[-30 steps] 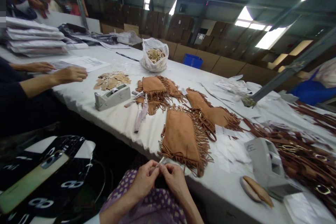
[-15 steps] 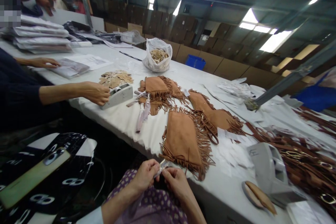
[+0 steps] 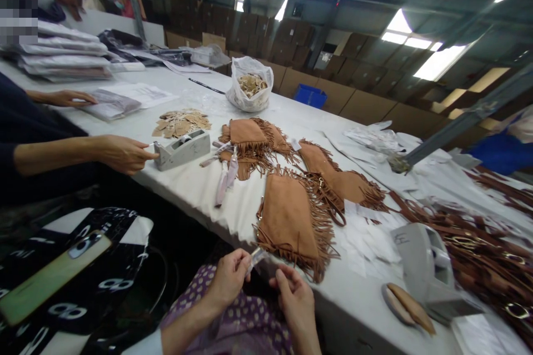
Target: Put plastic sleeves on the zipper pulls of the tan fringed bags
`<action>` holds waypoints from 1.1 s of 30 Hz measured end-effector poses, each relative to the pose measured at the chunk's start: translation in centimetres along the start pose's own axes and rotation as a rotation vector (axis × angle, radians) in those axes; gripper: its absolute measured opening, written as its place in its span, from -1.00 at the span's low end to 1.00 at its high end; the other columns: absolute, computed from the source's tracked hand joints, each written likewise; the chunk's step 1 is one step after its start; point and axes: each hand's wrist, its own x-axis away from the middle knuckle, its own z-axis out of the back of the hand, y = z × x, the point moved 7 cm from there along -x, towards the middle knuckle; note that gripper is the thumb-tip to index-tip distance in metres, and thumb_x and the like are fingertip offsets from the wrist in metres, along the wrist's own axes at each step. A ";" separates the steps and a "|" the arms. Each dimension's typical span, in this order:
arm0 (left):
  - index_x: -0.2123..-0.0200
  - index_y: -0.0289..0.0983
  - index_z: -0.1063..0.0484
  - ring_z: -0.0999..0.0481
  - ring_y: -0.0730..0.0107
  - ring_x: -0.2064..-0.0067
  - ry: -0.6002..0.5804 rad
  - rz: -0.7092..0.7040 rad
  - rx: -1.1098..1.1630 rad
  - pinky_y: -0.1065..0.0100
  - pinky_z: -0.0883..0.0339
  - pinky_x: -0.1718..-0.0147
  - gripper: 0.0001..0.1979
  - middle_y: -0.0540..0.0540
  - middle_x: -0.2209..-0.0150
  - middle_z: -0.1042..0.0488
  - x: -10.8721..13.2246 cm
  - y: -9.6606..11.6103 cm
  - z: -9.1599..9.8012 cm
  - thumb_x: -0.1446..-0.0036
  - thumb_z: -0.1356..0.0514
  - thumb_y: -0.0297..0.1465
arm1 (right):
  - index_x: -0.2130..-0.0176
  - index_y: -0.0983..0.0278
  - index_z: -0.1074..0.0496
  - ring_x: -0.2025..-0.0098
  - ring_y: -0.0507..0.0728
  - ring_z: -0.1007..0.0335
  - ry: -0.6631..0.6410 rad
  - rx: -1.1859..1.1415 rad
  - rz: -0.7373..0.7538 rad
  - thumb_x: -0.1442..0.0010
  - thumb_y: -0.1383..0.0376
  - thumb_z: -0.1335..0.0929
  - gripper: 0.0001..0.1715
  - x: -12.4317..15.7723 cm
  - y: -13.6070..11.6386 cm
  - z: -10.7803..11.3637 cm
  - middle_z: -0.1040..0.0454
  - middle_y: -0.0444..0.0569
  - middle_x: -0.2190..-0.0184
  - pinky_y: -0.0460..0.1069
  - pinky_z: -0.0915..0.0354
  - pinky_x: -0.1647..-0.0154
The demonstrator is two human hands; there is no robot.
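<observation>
Over the patterned purple cloth on my lap, my left hand (image 3: 231, 277) pinches a small clear plastic wrapping (image 3: 257, 258) with a thin pale strip in it. To its right, my right hand (image 3: 291, 288) has thumb and fingers pressed together near the wrapping's dark end; what it holds, if anything, is too small to name. Just beyond both hands, a tan fringed bag (image 3: 287, 216) lies at the table's near edge. More fringed bags (image 3: 246, 133) lie farther back, with wrapped strips (image 3: 227, 177) beside them.
At left, a co-worker's hand (image 3: 125, 153) is by a tape dispenser (image 3: 183, 150), near a pile of tan tags (image 3: 182, 123). Another dispenser (image 3: 422, 260), a tan oval item (image 3: 410, 308) and brown straps (image 3: 478, 249) are at right. A phone (image 3: 54, 280) lies lower left.
My right hand has moved right, away from my left hand, widening the gap between them. The co-worker's hand has drawn back left from the dispenser, with a strip of tape stretching from it.
</observation>
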 end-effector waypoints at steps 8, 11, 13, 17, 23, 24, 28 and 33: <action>0.44 -0.22 -0.35 -0.42 0.39 0.48 0.013 -0.074 -0.158 0.40 -0.12 0.45 -0.74 0.01 0.55 -0.42 1.1 1.5 -0.4 -0.23 0.02 -0.28 | -0.17 0.37 -0.09 0.76 -0.07 -0.04 -0.061 -0.264 -0.126 0.13 -0.03 -0.47 0.04 1.6 -0.2 -4.9 -0.31 -0.29 0.73 -0.17 0.07 0.74; 0.34 -0.21 -0.27 -0.39 0.43 0.52 0.027 -0.042 0.009 0.43 -0.14 0.48 -0.81 0.05 0.58 -0.39 0.8 1.0 -0.2 -0.20 -0.03 -0.22 | -0.22 0.33 0.06 0.75 -0.08 -0.05 -0.058 -0.370 -0.133 0.16 -0.03 -0.50 0.18 1.7 -0.1 -5.6 -0.34 -0.29 0.69 -0.19 0.09 0.73; 0.25 -0.19 -0.16 -0.29 0.50 0.64 -0.011 0.061 0.211 0.48 -0.09 0.59 -0.73 0.13 0.64 -0.33 0.5 0.1 -0.5 -0.14 -0.08 -0.14 | -0.22 0.28 0.09 0.73 -0.09 -0.06 -0.059 -0.443 -0.153 0.18 -0.01 -0.52 0.19 1.7 0.1 -5.8 -0.37 -0.27 0.65 -0.20 0.09 0.72; 0.23 -0.15 -0.06 0.01 0.68 0.78 -0.224 0.370 0.552 0.56 0.24 0.75 -0.54 0.21 0.66 -0.28 0.7 -1.6 -2.7 -0.01 -0.19 -0.01 | -0.07 0.20 -0.08 0.73 -0.12 0.03 -0.089 -0.561 -0.185 0.15 0.05 -0.53 -0.08 1.7 0.1 -5.9 -0.28 -0.34 0.69 -0.22 0.11 0.71; 0.24 -0.25 -0.24 -0.02 0.78 0.74 -0.542 0.568 0.963 0.59 0.34 0.74 -0.67 0.11 0.58 -0.31 2.0 -1.3 -4.7 -0.01 -0.32 -0.32 | 0.38 0.22 -0.24 0.69 -0.14 0.11 -0.192 -0.715 -0.268 0.13 0.12 -0.54 -0.52 1.5 -0.8 -5.8 -0.03 -0.37 0.70 -0.22 0.04 0.67; 0.22 -0.28 -0.28 -0.02 0.80 0.73 -0.589 0.592 1.044 0.60 0.32 0.74 -0.72 0.09 0.56 -0.32 2.2 -1.2 -4.8 -0.03 -0.31 -0.40 | 0.42 0.24 -0.24 0.69 -0.14 0.14 -0.207 -0.729 -0.272 0.14 0.12 -0.54 -0.53 1.5 -1.1 -5.8 0.00 -0.37 0.70 -0.22 0.04 0.67; 0.20 -0.37 -0.36 0.00 0.82 0.71 -0.662 0.682 1.267 0.65 0.22 0.74 -0.84 0.05 0.54 -0.31 2.6 -1.1 -4.6 -0.12 -0.21 -0.52 | 0.51 0.29 -0.27 0.67 -0.17 0.28 -0.278 -0.746 -0.286 0.19 0.14 -0.56 -0.53 1.3 -1.6 -6.0 -0.01 -0.36 0.69 -0.23 0.14 0.70; 0.16 -0.35 -0.35 -0.08 0.80 0.67 -0.693 0.644 1.269 0.66 0.11 0.70 -0.73 0.03 0.49 -0.33 2.7 -0.5 -4.1 -0.03 -0.25 -0.59 | 0.53 0.31 -0.29 0.69 -0.18 0.23 -0.259 -0.712 -0.285 0.17 0.13 -0.55 -0.54 1.2 -1.1 -6.1 -0.02 -0.36 0.71 -0.23 0.13 0.70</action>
